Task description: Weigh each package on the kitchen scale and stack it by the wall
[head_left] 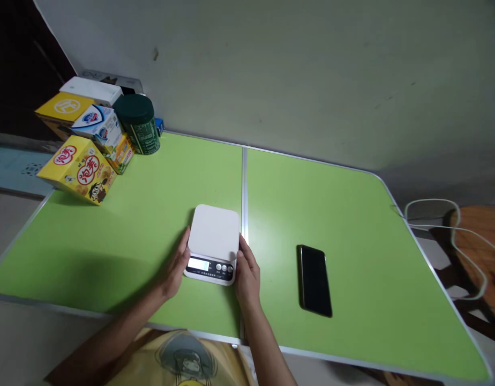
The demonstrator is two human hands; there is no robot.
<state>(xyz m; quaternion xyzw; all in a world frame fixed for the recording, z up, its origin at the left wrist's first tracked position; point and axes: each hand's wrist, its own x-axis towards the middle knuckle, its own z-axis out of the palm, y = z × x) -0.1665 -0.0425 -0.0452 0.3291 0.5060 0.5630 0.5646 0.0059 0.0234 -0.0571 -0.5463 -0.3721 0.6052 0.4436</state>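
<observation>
A white kitchen scale (214, 234) lies on the green table just left of its centre seam. Its small display is lit, with round buttons to the right of it on a black strip. My left hand (176, 269) grips the scale's left edge, and my right hand (247, 272) grips the right edge near the buttons. Both hands have their fingers along the sides, partly hidden beside the scale. Nothing rests on the weighing plate. To the right of my right hand, a black smartphone (314, 281) lies flat, its screen dark.
At the table's (344, 214) back left stand a yellow snack box (81, 169), a white-and-blue box (98, 128), a dark green canister (138, 124) and other cartons. A wall (279, 69) runs behind. A white cable (458, 228) loops over a wooden stool (478, 230) at the right.
</observation>
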